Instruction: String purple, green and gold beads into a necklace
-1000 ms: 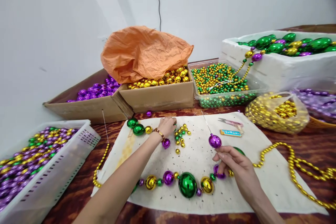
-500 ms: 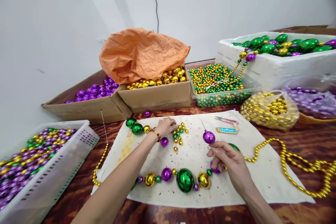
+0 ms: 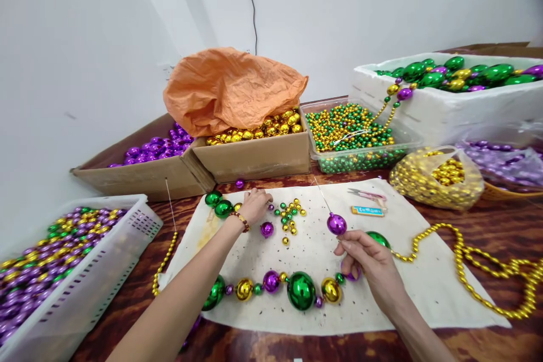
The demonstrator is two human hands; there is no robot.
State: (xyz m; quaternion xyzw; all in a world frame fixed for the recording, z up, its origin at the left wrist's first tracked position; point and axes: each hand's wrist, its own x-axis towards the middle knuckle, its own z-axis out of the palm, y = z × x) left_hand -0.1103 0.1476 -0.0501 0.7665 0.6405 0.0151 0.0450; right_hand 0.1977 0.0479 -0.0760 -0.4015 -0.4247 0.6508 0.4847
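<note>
My right hand (image 3: 371,257) is closed in a pinch just below a shiny purple ball bead (image 3: 336,224). A long thin needle (image 3: 322,193) sticks up out of that bead. Behind the fingers, a strand of green, gold and purple balls (image 3: 301,291) lies across the white cloth. My left hand (image 3: 254,206), with a beaded bracelet at the wrist, reaches over the cloth with fingers apart and partly bent. Near its fingertips are a small purple bead (image 3: 270,207) and a pile of small green and gold beads (image 3: 291,212). Below it rests a loose purple ball (image 3: 267,229).
Bead-filled cardboard boxes (image 3: 254,158), a clear tub (image 3: 360,153) and a white foam box (image 3: 449,107) line the back. A white basket (image 3: 123,254) stands left. Scissors (image 3: 367,194) and a blue-labelled packet (image 3: 367,211) lie on the cloth. Gold bead chain (image 3: 458,254) trails right.
My left hand has shifted a little left, away from the small bead pile, uncovering more green beads and a small purple one. My right hand and its bead have barely moved.
</note>
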